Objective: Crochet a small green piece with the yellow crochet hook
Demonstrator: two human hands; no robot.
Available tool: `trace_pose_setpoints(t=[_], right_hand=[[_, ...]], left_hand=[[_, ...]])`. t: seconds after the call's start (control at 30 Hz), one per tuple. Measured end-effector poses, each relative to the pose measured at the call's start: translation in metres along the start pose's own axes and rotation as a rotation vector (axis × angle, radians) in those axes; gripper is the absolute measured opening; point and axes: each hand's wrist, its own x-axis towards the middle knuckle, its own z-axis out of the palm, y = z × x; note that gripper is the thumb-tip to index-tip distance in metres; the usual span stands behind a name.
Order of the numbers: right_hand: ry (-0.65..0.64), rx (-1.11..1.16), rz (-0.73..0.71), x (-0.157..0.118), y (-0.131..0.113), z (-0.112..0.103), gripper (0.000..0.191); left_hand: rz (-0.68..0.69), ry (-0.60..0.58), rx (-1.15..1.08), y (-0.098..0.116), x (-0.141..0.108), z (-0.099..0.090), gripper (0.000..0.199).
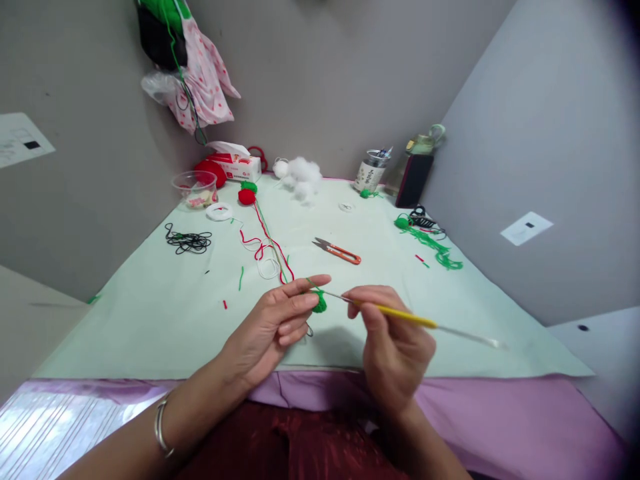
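Observation:
My left hand (280,313) pinches a small piece of green crochet work (319,302) between thumb and fingers, its index finger stretched out with green yarn over it. In my right hand (393,340) is a crochet hook (405,316) with a yellow handle, held like a pen. The hook's thin metal tip points left and meets the green piece; its other metal end sticks out to the right. A dark loop hangs below my left fingers. Just beyond both hands, thread snips (337,251) with orange handles lie on the pale table cover (450,333).
Black cord (188,240), red and white yarn strands, and a red and green crocheted piece (247,193) lie at left. A clear tub (197,190), tissue box (235,167), white stuffing (303,177), pen holder (371,171) and dark phone (415,180) stand along the back. Green yarn (435,247) lies right.

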Motion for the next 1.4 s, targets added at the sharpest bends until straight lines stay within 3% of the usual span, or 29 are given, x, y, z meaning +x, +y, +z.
trace_pose_setpoints(t=[0.1,0.3,0.57,0.7,0.83,0.93,1.03,1.1,1.17,1.27,1.4], right_hand=[[-0.01,0.218,0.185,0.007,-0.002,0.001,0.021],[-0.054,0.224,0.199,0.003,-0.001,0.005,0.017],[-0.074,0.485,0.356,0.011,0.001,0.001,0.022],[-0.1,0.317,0.238,0.005,-0.002,-0.001,0.024],[-0.149,-0.092,-0.155,-0.007,-0.001,0.0,0.026],[-0.12,-0.278,-0.336,-0.01,0.001,0.003,0.031],[-0.045,-0.09,-0.149,-0.005,0.001,0.001,0.026],[-0.003,0.141,0.049,0.001,0.0,0.0,0.024],[-0.013,0.269,0.152,0.006,-0.001,0.001,0.023],[-0.082,0.223,0.116,0.006,-0.001,0.005,0.019],[-0.09,-0.008,-0.085,-0.005,0.002,0.007,0.03]], left_hand=[[0.067,0.037,0.053,-0.001,-0.001,0.001,0.036],[0.137,0.032,0.212,-0.01,-0.005,0.002,0.033],[0.152,0.075,0.239,-0.008,-0.007,-0.002,0.029],[0.208,0.087,0.332,-0.011,-0.008,-0.005,0.026],[0.279,0.129,0.371,-0.013,-0.009,-0.003,0.037],[0.126,0.072,0.174,-0.011,-0.006,-0.002,0.05],[-0.017,0.001,0.009,-0.005,-0.003,-0.002,0.04],[0.007,0.0,-0.018,-0.003,-0.002,-0.002,0.034],[0.037,0.005,0.004,-0.003,-0.002,-0.001,0.035],[0.068,0.025,0.066,-0.006,-0.004,0.004,0.041],[0.131,0.079,0.069,-0.009,-0.003,0.006,0.047]])
